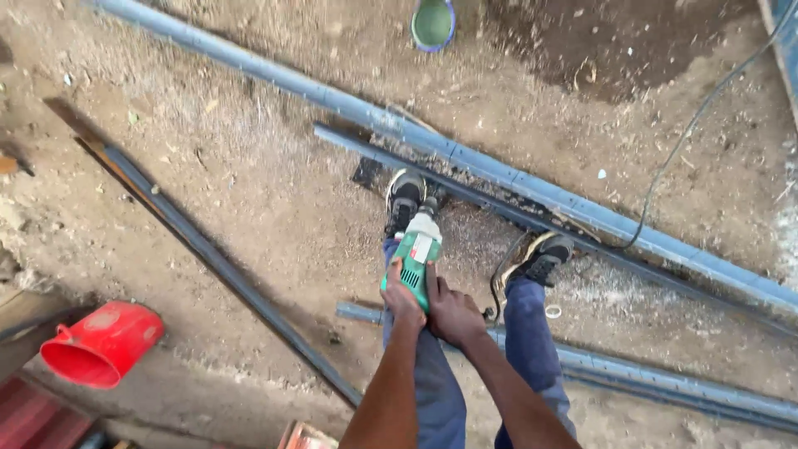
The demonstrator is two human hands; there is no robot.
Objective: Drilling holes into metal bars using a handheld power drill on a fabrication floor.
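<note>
Gripping a green power tool (418,256) from both sides, the left hand (402,293) is wrapped round its rear body and the right hand (449,312) is clasped just beside it, both clenched on the casing. The tool's long axis runs away from the person and down, its front end pointing at the ground between the 2 shoes (405,199), close to the flat steel bar (499,208) that lies diagonally alongside the long blue-grey pipe (532,189). A black cable (706,108) trails off to the upper right. As a judgement, work on the bar looks under way: pale dust lies round the tool's tip, but the tip itself is too small to tell whether a cut or hole is finished. Farther out, a dark angle bar (208,249) crosses the dirt floor (249,166), a red bucket (104,342) lies tipped at the lower left, and a green bowl (433,22) sits at the top.
</note>
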